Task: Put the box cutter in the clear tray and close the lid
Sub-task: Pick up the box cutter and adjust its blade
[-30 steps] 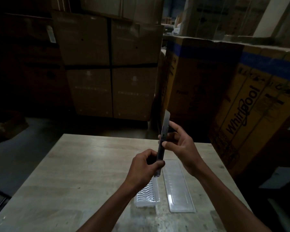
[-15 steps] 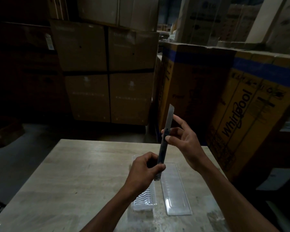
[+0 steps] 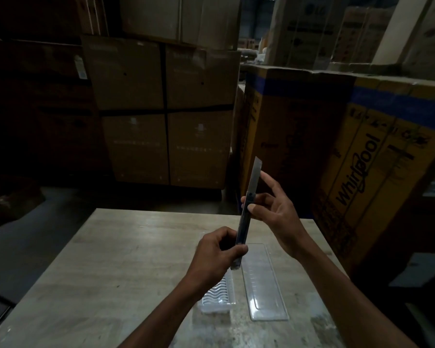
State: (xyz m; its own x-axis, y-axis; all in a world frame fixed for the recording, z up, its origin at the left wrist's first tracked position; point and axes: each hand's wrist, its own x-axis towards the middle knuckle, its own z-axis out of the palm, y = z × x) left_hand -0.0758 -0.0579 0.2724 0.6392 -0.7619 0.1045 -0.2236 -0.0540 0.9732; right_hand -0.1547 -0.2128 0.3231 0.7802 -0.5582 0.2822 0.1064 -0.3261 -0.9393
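Observation:
I hold a slim dark box cutter (image 3: pixel 245 222) nearly upright above the table, its grey blade extended at the top. My left hand (image 3: pixel 216 257) grips the lower end of the handle. My right hand (image 3: pixel 274 209) pinches the slider part near the middle, with the index finger raised beside the blade. Below my hands, the clear tray (image 3: pixel 220 296) with a ribbed wavy base lies open on the table. Its flat clear lid (image 3: pixel 263 285) lies spread to the right of it.
The wooden table (image 3: pixel 111 272) ends at a far edge with dark floor beyond. Stacked brown cartons (image 3: pixel 161 109) stand behind it. A large yellow and blue carton (image 3: pixel 349 159) stands close to the table's right side.
The cutter stands a little higher in view and more blade shows above my right hand than one second ago. My right index finger has lifted beside the blade. Both hands keep their hold.

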